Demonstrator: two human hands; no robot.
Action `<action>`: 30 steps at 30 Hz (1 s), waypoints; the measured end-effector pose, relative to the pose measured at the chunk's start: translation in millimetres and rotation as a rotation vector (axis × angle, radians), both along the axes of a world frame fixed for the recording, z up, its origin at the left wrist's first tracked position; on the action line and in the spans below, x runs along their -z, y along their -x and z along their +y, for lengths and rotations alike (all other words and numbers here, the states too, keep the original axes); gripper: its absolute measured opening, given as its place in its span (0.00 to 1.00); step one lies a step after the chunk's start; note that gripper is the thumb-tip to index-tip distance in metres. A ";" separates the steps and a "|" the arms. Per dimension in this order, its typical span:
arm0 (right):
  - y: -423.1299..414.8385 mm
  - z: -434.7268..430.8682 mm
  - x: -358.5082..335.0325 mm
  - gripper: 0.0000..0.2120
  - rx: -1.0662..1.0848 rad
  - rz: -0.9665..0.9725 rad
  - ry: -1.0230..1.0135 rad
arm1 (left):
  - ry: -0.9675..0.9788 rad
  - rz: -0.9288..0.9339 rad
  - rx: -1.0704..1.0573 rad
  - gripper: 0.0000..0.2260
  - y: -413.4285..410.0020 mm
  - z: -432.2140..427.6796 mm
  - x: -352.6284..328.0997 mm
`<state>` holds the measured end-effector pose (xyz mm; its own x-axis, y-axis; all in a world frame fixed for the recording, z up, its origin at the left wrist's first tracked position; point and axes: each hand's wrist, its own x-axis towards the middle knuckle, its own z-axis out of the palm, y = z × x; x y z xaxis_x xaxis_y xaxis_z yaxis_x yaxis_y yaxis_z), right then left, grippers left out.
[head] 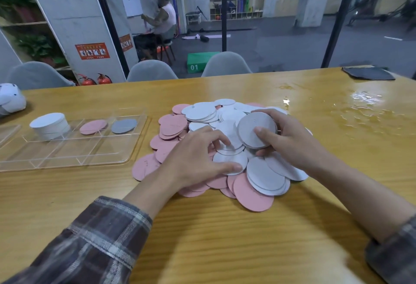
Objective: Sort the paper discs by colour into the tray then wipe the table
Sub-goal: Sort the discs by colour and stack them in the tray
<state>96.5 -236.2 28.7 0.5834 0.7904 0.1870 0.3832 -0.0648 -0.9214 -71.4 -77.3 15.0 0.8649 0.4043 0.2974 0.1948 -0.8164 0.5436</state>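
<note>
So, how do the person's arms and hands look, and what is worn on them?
The left hand and the right hand are bare: no gloves, and no ring or watch shows. Each arm wears a checked shirt sleeve, dark brown-grey with pale grey and white stripes. The left sleeve and the right sleeve end short of the wrists, so the lower forearms are uncovered.

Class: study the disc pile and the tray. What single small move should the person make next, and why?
Probably carry the grey disc across to the tray compartment that has the lone grey disc. The right grip holds it tilted up above the pile, and white, pink and grey each sit in their own compartment.
</note>
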 end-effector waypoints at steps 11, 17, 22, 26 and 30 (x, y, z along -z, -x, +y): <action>0.5 -1.4 1.0 0.13 -0.034 -0.066 -0.001 | 0.007 0.041 -0.030 0.25 11.7 -0.4 -2.2; -1.0 -0.6 1.6 0.14 -0.046 -0.057 0.008 | 0.240 0.029 -0.030 0.16 14.4 3.1 -10.3; 0.2 0.2 1.8 0.12 -0.061 -0.014 -0.006 | 0.512 -0.030 0.017 0.11 17.4 11.0 -17.0; 2.7 -0.1 -1.7 0.12 -0.082 0.054 -0.008 | 0.665 -0.043 0.065 0.10 20.5 13.5 -26.2; 5.1 0.2 -3.4 0.12 -0.090 0.107 -0.003 | 0.755 -0.110 0.071 0.08 19.7 13.3 -29.5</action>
<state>91.4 -236.0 32.1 0.5268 0.8400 0.1299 0.2872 -0.0321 -0.9573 -91.1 -64.0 44.5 0.8777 0.4768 0.0481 0.0686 -0.2244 0.9721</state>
